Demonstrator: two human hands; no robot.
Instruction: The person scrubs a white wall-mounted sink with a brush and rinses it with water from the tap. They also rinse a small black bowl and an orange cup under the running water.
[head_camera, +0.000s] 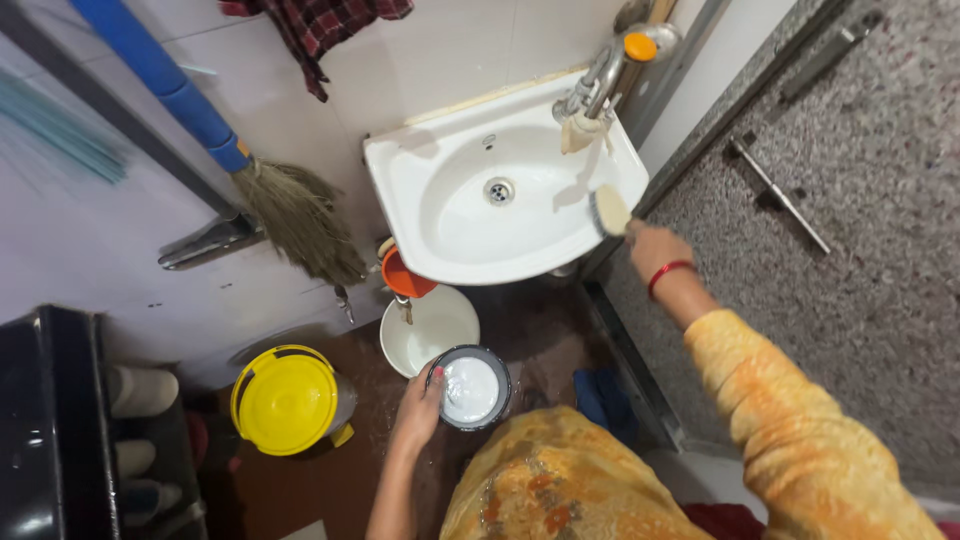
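My right hand (655, 250) grips a scrub brush (609, 210) and holds its bristled head against the right rim of a white wall sink (450, 215). My left hand (420, 405) holds a round dark container of white powder (472, 388) by its rim, low in front of my body. A metal tap (592, 88) with an orange cap stands at the sink's back right corner. The sink's drain (499, 190) is in plain sight in the bowl.
Under the sink sit a white bucket (428, 330) and an orange mug (405, 275). A yellow-lidded bin (287, 400) stands on the brown floor at left. A broom with a blue handle (255, 175) leans on the wall. A speckled stone counter (830, 250) runs along the right.
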